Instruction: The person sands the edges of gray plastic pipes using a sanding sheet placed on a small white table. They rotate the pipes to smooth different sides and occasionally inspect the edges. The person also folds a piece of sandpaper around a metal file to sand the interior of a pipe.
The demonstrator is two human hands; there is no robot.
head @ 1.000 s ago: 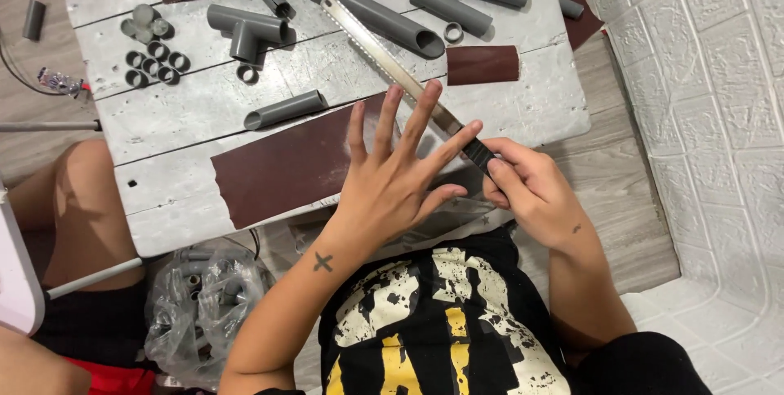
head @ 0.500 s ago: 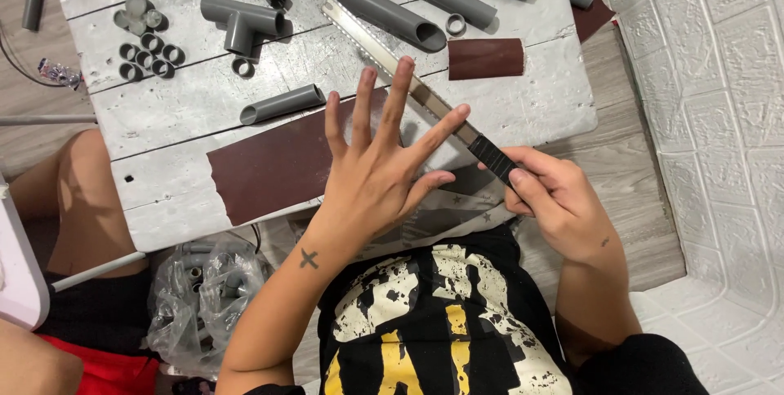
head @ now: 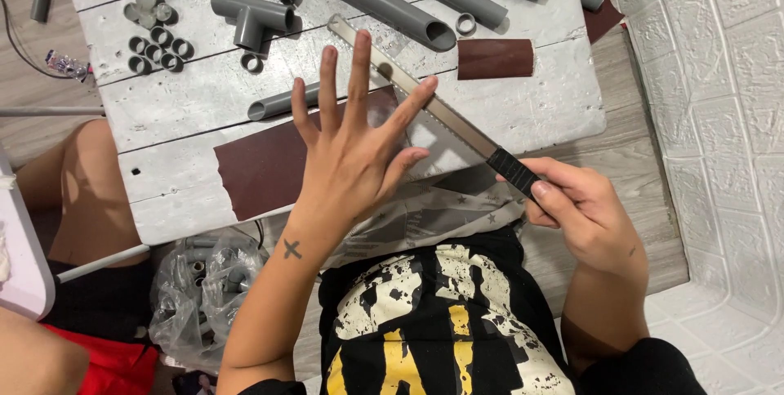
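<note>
My right hand (head: 584,211) grips the black handle of a long thin saw (head: 445,113), whose toothed blade runs up and left across the white wooden board (head: 531,113). My left hand (head: 355,150) hovers flat with fingers spread over the blade's middle and over a brown sandpaper sheet (head: 261,166). It holds nothing. A short grey pipe (head: 278,105) lies just left of my left fingers. What lies under my palm is hidden.
Grey pipes (head: 384,3), a tee fitting (head: 249,15), cut pipe rings (head: 159,40) and a small sandpaper piece (head: 494,58) lie on the board. A clear plastic bag of pipe parts (head: 204,281) sits on the floor at left. A white textured wall (head: 710,76) stands at right.
My right hand has pulled the saw back toward me and to the right. My left hand has stayed spread over the blade and sandpaper.
</note>
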